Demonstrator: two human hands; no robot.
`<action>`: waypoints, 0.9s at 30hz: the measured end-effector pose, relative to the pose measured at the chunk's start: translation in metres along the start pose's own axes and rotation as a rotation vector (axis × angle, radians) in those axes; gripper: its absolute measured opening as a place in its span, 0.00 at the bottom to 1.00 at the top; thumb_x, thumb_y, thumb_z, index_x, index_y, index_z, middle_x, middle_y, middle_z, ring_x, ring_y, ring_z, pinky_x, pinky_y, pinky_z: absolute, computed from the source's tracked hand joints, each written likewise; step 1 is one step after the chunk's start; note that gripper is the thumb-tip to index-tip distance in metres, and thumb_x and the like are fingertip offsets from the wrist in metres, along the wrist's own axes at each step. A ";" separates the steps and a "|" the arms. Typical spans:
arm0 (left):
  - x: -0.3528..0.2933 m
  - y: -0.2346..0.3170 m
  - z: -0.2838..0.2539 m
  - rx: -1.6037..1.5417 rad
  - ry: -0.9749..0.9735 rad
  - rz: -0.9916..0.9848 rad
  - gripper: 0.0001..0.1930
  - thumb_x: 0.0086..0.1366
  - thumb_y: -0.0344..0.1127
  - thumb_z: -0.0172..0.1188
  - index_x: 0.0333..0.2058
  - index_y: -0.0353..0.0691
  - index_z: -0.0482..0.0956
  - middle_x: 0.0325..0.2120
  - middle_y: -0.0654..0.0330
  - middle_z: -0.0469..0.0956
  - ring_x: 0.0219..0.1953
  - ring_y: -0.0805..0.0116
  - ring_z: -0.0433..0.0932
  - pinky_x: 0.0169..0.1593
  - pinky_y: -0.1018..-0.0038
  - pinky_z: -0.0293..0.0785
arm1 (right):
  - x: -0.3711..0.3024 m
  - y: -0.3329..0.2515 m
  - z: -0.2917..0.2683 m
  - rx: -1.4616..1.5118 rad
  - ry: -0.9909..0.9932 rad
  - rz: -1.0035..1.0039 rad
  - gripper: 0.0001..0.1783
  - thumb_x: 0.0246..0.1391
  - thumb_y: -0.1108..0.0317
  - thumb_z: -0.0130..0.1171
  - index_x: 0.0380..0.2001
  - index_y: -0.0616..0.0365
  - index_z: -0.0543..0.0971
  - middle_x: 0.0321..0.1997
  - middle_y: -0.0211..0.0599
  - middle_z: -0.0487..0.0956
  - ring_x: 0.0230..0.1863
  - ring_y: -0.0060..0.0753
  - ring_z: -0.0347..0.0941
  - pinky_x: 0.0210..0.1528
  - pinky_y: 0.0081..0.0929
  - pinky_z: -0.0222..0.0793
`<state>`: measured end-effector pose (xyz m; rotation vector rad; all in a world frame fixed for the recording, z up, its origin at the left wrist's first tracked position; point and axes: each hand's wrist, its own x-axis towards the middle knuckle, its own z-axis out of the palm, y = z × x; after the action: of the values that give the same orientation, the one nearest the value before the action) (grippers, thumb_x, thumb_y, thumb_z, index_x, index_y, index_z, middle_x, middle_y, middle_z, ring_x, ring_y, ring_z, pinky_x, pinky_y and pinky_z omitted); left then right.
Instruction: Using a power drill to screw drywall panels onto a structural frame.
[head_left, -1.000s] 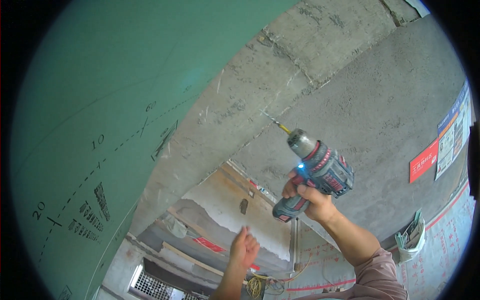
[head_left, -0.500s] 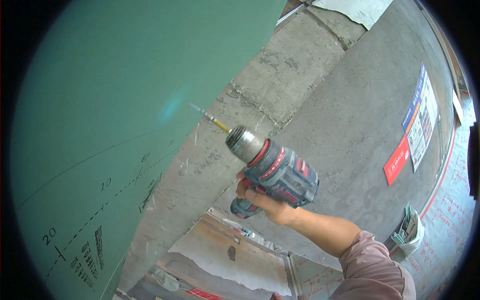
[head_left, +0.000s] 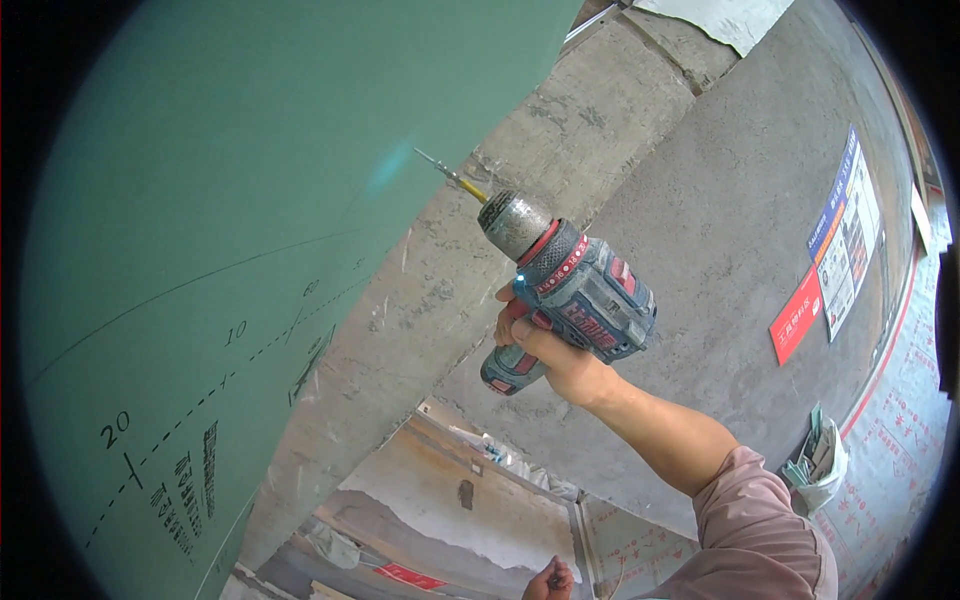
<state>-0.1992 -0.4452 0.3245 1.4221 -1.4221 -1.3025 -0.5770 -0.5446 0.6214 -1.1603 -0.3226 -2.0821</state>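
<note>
My right hand (head_left: pixel 560 362) is wrapped around the grip of a dark blue-grey cordless drill (head_left: pixel 585 290) with red trim. From its chuck a yellow-banded driver bit (head_left: pixel 466 186) points up and left, with a thin silver screw-like piece at the tip. The tip is just off a large green plasterboard (head_left: pixel 250 150), where the drill's light makes a bluish spot. A drawn curved line and a dashed printed line cross the board. At the lower edge my left hand (head_left: pixel 548 582) is partly visible, fingers curled; what they hold, if anything, is hidden.
A grey concrete wall (head_left: pixel 720 220) lies behind the drill, with posters (head_left: pixel 845 240) and a red sign (head_left: pixel 797 315) on it. A white bag (head_left: pixel 825 475) of offcuts stands on the printed floor covering (head_left: pixel 900 440). Peeling white sheet (head_left: pixel 440 530) shows below.
The drill and my right hand have moved up and slightly right, and the light spot shifted with them. More of my left hand has come into view at the bottom.
</note>
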 end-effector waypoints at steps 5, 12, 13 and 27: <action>0.002 -0.007 -0.006 -0.229 0.117 -0.141 0.13 0.71 0.44 0.48 0.38 0.42 0.75 0.24 0.63 0.73 0.22 0.73 0.68 0.26 0.75 0.66 | 0.002 -0.001 0.005 -0.020 -0.005 -0.050 0.15 0.54 0.73 0.56 0.47 0.59 0.74 0.32 0.28 0.74 0.36 0.22 0.71 0.39 0.25 0.69; 0.014 -0.017 -0.012 -0.624 0.296 -0.389 0.21 0.69 0.58 0.48 0.24 0.54 0.78 0.17 0.68 0.74 0.19 0.75 0.67 0.23 0.73 0.64 | 0.011 -0.001 0.010 0.012 -0.009 -0.066 0.15 0.54 0.73 0.56 0.46 0.60 0.73 0.32 0.29 0.74 0.36 0.23 0.71 0.39 0.26 0.69; 0.013 -0.018 -0.011 -0.624 0.297 -0.390 0.21 0.69 0.58 0.48 0.24 0.54 0.78 0.17 0.68 0.74 0.19 0.75 0.67 0.23 0.73 0.64 | 0.012 0.000 0.010 0.076 -0.017 -0.037 0.15 0.54 0.73 0.56 0.46 0.61 0.73 0.32 0.29 0.74 0.36 0.23 0.71 0.39 0.26 0.69; 0.002 0.395 0.047 -0.388 -0.076 0.408 0.14 0.70 0.47 0.52 0.27 0.48 0.71 0.12 0.73 0.52 0.15 0.82 0.50 0.20 0.82 0.47 | 0.009 0.000 0.017 0.080 0.004 -0.040 0.14 0.55 0.72 0.58 0.46 0.60 0.74 0.33 0.27 0.74 0.36 0.22 0.71 0.40 0.26 0.70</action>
<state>-0.3405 -0.4885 0.6937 0.7873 -1.3293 -1.2834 -0.5695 -0.5404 0.6385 -1.1105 -0.4268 -2.0867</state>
